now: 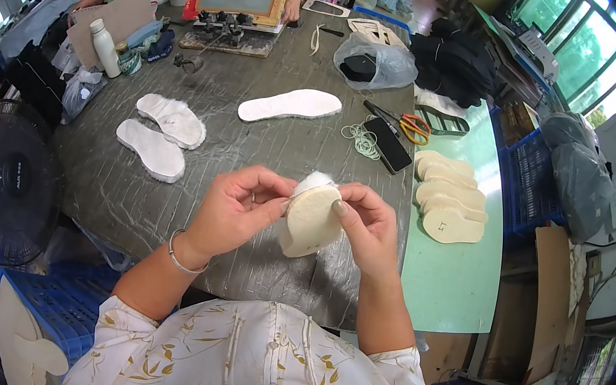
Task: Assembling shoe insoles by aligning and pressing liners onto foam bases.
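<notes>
insole point(312, 221), cream and board-like with a white fleecy layer showing at its top edge, is held up between both hands over the near rim of the wrinkled grey table point(267, 147). two fleecy white insoles point(163, 133) lie flat to the left, well apart, with open tabletop between. a stack of tan insoles point(450, 201) sits on the green bench to the right. left hand point(238, 210) pinches its upper left edge; right hand point(366, 224) clasps the right side, thumb on its face.
</notes>
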Available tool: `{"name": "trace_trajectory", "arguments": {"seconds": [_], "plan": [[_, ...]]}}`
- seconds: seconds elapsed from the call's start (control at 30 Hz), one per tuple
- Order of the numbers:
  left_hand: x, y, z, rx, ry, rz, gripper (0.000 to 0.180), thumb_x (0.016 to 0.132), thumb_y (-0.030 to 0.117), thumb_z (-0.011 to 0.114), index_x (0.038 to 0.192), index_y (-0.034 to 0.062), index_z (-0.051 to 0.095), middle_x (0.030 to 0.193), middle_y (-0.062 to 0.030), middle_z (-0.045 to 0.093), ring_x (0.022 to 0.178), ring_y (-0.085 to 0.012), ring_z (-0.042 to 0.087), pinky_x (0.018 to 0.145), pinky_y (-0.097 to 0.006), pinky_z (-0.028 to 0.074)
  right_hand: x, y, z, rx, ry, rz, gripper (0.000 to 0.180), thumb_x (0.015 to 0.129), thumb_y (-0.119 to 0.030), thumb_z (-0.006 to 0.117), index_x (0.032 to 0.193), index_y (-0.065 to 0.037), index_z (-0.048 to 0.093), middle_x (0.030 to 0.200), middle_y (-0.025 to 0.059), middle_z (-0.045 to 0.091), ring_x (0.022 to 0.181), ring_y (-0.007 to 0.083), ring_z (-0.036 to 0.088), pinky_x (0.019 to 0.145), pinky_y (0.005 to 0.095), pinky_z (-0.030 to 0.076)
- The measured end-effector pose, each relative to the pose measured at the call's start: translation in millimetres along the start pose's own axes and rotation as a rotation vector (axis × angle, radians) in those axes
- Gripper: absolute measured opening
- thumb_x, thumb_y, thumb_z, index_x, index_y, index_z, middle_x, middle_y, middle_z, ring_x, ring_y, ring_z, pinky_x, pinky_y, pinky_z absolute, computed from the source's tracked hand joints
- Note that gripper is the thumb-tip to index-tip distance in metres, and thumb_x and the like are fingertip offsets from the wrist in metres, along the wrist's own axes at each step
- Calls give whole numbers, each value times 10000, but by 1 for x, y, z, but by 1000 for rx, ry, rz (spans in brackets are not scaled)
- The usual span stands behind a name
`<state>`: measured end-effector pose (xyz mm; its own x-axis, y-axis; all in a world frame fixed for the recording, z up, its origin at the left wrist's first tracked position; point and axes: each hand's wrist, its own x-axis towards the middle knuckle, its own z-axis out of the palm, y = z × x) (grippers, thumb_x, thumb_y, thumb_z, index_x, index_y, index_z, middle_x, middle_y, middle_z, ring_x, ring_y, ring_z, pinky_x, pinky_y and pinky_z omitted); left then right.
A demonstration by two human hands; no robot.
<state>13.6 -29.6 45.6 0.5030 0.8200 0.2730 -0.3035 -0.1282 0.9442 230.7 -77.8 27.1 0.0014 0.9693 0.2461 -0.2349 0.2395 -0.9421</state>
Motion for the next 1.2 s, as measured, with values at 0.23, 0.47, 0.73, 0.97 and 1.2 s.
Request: {"name": "trace_trajectory", "arguments": {"seconds": [0.23,0.47,0.73,0.97,1.2], "plan": [[-2,-3,-3,-12,-32,37,143,917,-56,616,1054,-18,627,1131,-118,685,1016,-132,654,911,-284,540,0,3,-1,-23,1,19,150,953,-114,654,1058,-9,637,973,8,657,878,63,587,788,228,469],[-1,1,-4,-3,-40,-13,129,919,-42,612,1046,-27,630,1113,-118,687,999,-133,657,882,-293,565,0,3,-3,-20,-6,26,163,961,-137,645,1063,-9,634,974,7,657,888,65,586,794,226,464],[-5,1,-6,32,-47,-9,146,922,-34,608,1066,-30,629,1116,-112,687,997,-129,649,879,-284,544,-3,3,3,-7,26,20,138,949,-97,657,1047,-2,641,963,8,658,865,62,594,765,223,476],[-8,-4,-10,14,-99,-12,121,936,-30,583,1054,-5,575,1216,-141,641,1098,-151,597,974,-318,467,-7,4,12,-112,85,-62,122,930,-81,665,1021,1,670,952,36,670,849,97,618,742,252,511],[-20,-20,-29,-176,-167,26,123,944,17,595,1032,34,511,1244,-205,617,1103,-177,589,964,-325,457,-18,-14,28,-476,74,-361,125,870,-17,692,994,3,696,928,111,666,777,194,660,679,290,537]]}}
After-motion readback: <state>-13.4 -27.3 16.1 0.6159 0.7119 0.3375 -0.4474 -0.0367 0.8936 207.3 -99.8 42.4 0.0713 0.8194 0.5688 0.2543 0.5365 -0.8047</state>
